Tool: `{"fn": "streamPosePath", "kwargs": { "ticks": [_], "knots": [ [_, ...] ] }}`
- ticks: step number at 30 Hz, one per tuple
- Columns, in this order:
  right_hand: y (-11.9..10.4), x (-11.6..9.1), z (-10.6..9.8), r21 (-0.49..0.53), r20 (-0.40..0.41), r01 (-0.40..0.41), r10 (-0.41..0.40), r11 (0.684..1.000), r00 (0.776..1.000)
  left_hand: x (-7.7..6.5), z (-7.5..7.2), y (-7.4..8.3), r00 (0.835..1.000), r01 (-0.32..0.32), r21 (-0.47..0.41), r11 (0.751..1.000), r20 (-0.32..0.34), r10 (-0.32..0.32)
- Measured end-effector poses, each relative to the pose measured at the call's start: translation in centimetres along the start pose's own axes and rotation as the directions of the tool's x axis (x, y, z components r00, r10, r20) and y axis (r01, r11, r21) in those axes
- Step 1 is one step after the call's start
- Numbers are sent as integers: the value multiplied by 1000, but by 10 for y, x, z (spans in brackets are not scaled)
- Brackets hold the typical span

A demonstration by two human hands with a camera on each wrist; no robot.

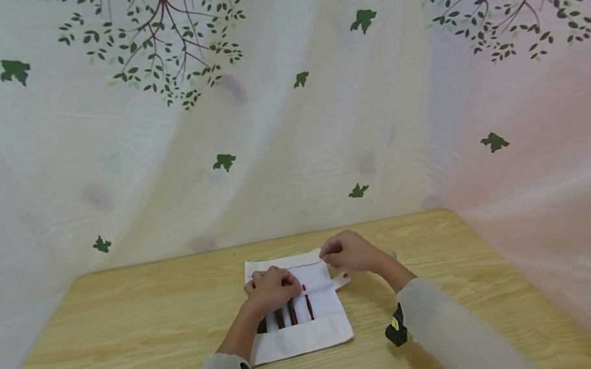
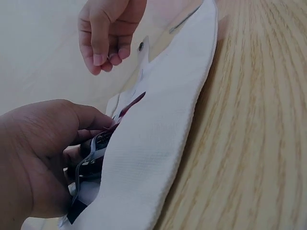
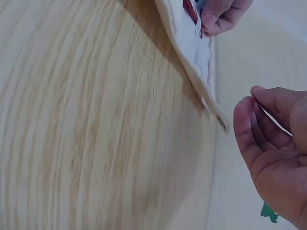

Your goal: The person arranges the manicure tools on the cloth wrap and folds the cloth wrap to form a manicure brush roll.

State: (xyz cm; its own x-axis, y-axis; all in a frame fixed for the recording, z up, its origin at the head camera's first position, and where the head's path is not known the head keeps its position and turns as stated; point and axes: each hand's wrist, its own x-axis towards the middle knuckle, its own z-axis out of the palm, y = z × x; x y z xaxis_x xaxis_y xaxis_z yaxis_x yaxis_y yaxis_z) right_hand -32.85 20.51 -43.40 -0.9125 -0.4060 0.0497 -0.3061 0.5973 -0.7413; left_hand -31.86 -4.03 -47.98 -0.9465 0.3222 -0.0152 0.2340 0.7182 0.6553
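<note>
A white cloth tool roll lies opened out on the table, holding several slim dark-handled tools. Over its upper left part, my left hand has thumb and forefinger at the upper end of a slim dark red tool, seemingly pinching it. Its other fingers are curled above the black tools, partly hiding them. By the roll's upper right corner, my right hand is raised with curled fingers. Its thumb and forefinger tips meet, and no object shows between them in the right wrist view.
A short strap with a metal snap sticks out from the roll's right side. Behind the right hand lies a thin grey object. The wooden table ends at a leaf-printed curtain.
</note>
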Motion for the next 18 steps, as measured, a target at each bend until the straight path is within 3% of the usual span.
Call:
{"fn": "streamPosePath", "kwargs": {
  "ticks": [6, 10, 18],
  "knots": [
    [12, -15, -17, -11, -23, 30, -30, 1000, 999, 1, 1, 3, 998, -16, 41, 999, -60, 19],
    [20, -25, -28, -3, -36, 27, -27, 1000, 999, 1, 3, 6, 992, -71, 79, 994, -100, 78],
    [43, -43, -44, -9, -70, 21, -21, 1000, 997, 5, 6, 12, 976, -216, 100, 971, -18, 219]
  ]
}}
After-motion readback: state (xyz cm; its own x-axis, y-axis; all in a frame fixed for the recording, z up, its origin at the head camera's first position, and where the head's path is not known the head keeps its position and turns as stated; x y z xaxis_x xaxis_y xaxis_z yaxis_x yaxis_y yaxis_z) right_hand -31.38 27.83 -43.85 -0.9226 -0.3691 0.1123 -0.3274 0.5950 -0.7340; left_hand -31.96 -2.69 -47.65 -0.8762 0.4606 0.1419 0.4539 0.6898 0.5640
